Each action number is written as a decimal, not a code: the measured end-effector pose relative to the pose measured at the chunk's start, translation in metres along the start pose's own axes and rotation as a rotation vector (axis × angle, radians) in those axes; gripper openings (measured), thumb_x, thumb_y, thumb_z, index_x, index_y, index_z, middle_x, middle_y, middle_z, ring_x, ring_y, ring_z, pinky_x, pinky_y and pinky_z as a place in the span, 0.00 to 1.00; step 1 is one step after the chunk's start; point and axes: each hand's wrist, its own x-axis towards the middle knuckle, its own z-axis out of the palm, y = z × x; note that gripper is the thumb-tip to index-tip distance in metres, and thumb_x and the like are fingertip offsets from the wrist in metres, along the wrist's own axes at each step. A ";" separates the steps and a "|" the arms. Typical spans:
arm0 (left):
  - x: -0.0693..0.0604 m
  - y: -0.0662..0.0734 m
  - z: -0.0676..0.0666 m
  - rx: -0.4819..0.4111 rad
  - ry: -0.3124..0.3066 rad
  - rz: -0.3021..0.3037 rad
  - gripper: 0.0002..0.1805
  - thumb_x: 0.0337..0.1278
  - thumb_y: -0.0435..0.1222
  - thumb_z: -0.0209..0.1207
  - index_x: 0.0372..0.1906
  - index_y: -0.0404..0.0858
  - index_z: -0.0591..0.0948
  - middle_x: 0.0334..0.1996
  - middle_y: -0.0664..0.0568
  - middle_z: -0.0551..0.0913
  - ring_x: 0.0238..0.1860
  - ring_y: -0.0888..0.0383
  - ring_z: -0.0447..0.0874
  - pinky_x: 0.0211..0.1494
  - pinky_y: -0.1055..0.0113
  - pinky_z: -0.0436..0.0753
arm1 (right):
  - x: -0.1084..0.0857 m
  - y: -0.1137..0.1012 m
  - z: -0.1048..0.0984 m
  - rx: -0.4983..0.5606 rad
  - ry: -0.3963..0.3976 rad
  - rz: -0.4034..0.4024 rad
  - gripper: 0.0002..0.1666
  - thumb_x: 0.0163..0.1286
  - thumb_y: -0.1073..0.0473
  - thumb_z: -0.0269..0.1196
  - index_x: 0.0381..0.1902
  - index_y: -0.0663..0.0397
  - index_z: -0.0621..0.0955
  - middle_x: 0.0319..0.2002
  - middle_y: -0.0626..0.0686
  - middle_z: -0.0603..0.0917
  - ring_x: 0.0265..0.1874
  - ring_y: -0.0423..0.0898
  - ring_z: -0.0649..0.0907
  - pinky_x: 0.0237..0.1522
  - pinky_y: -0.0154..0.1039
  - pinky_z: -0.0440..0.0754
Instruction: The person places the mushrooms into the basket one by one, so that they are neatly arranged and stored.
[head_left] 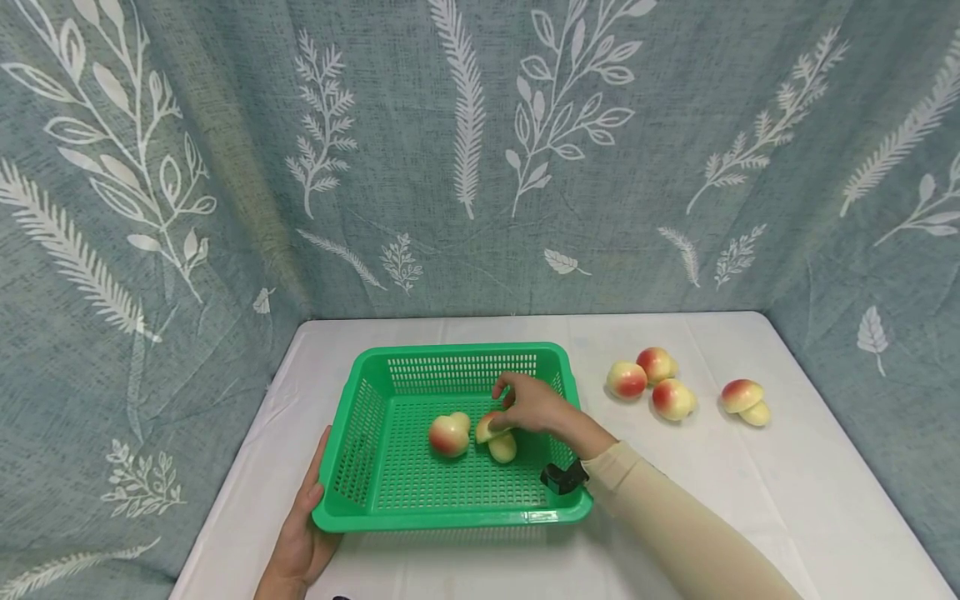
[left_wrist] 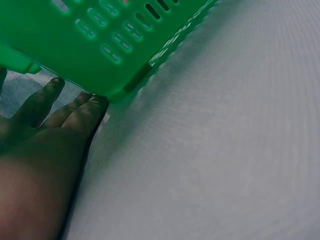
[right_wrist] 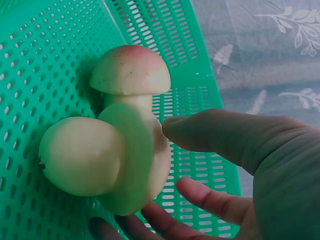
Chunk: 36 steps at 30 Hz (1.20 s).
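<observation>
Inside the green basket, a mushroom-shaped piece with a red and yellow cap lies beside another. My right hand reaches over the basket's right side and holds the first piece by its cap. In the right wrist view, my right hand has its thumb against the cap, other fingers at its lower edge and one finger raised apart. My left hand rests at the basket's front left corner. Straight fingers of my left hand touch the outer wall in the left wrist view.
On the white table, right of the basket, three similar pieces sit in a cluster. Another piece lies farther right. A patterned blue-grey curtain stands behind the table and along both sides.
</observation>
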 end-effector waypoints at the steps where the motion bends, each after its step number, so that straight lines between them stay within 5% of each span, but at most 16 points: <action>1: 0.000 0.000 0.000 0.001 0.000 0.001 0.38 0.84 0.51 0.37 0.90 0.62 0.41 0.88 0.71 0.44 0.84 0.73 0.44 0.77 0.74 0.60 | 0.000 0.000 0.000 0.000 0.000 -0.001 0.23 0.61 0.59 0.81 0.51 0.55 0.83 0.45 0.56 0.86 0.42 0.52 0.84 0.41 0.48 0.83; 14: -0.001 0.000 0.001 0.016 0.019 0.001 0.38 0.85 0.51 0.37 0.90 0.62 0.41 0.88 0.71 0.44 0.83 0.74 0.45 0.76 0.74 0.61 | 0.000 -0.001 0.000 0.039 0.011 -0.049 0.34 0.63 0.55 0.81 0.64 0.58 0.82 0.59 0.59 0.86 0.59 0.58 0.85 0.56 0.54 0.85; 23: -0.001 0.000 0.001 0.001 0.009 0.001 0.38 0.85 0.51 0.37 0.90 0.62 0.41 0.88 0.72 0.45 0.83 0.74 0.45 0.77 0.73 0.60 | -0.006 -0.001 -0.007 0.284 -0.059 -0.142 0.43 0.71 0.54 0.75 0.79 0.63 0.72 0.75 0.62 0.76 0.76 0.63 0.72 0.75 0.60 0.70; 36: -0.001 0.000 -0.001 0.001 0.010 -0.014 0.38 0.84 0.51 0.37 0.90 0.62 0.41 0.88 0.72 0.44 0.84 0.73 0.42 0.79 0.72 0.57 | -0.010 0.003 -0.027 0.498 -0.166 -0.311 0.45 0.77 0.56 0.71 0.84 0.61 0.65 0.82 0.60 0.67 0.80 0.58 0.67 0.77 0.58 0.69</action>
